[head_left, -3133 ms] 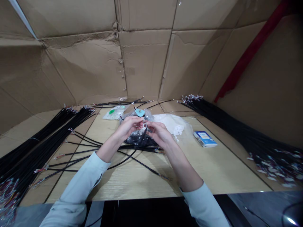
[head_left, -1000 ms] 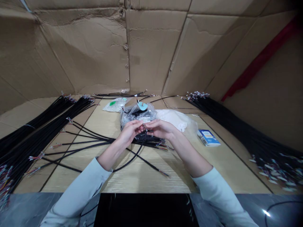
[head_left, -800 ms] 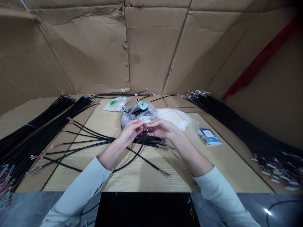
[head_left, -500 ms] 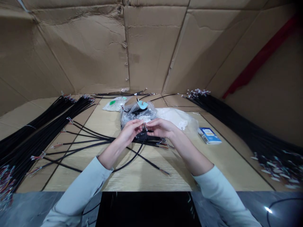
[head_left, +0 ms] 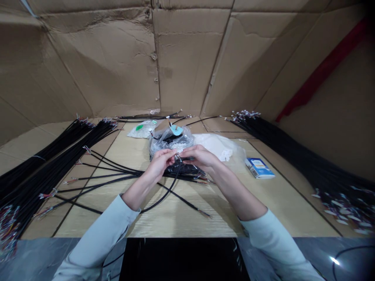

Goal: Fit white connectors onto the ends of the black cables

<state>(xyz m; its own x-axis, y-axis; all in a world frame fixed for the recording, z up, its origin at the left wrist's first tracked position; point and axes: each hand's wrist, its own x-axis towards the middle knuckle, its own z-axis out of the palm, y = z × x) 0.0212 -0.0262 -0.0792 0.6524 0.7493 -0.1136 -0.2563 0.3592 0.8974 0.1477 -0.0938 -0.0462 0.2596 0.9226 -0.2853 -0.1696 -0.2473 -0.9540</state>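
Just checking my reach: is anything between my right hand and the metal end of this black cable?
Nothing visible does. Your right hand is right up against the black cable's metal end, which your left hand appears to hold. The clear plastic bag lies beyond them, not between.

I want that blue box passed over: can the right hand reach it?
Probably yes: from the right hand to the blue box only the white bag lies close, but the hand holds a cable.

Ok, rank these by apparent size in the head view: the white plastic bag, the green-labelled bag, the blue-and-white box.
1. White plastic bag
2. Green-labelled bag and blue-and-white box: they look about alike, and the box sits nearer the camera, so I won't rank them.
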